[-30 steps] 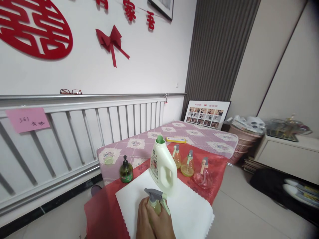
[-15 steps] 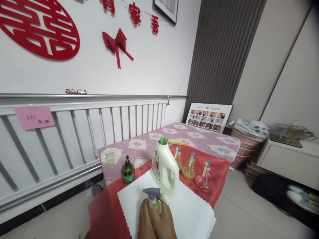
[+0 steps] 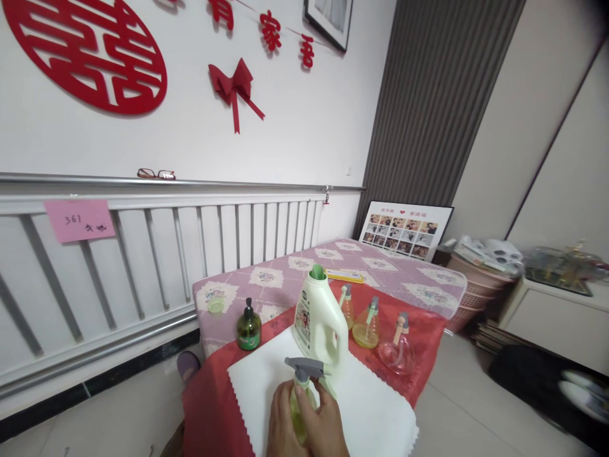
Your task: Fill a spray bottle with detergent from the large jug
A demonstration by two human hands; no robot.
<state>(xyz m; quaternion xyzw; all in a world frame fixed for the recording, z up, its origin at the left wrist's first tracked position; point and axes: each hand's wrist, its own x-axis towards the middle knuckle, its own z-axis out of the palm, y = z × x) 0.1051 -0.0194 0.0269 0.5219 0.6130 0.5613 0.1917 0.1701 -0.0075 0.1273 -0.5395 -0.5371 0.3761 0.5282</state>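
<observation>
Both of my hands are wrapped round a small spray bottle with a grey trigger head and yellowish liquid inside. My left hand grips its left side, and my right hand closes on the right side just below the trigger. The bottle stands upright over a white scalloped mat; whether its base touches the mat is hidden. Just behind it is a large pale-green detergent jug, uncapped, with its green spout showing. To the right stand several more spray bottles, one with yellow liquid and one clear pink.
A dark green pump bottle stands left of the mat, near a pale green cap. Behind the jug lies a yellow-edged flat box. A red cloth covers part of the table. A white radiator runs along the wall.
The camera view has shifted a little, so everything sits slightly farther right. The spray bottle shows a bit more between my hands, which still hold it.
</observation>
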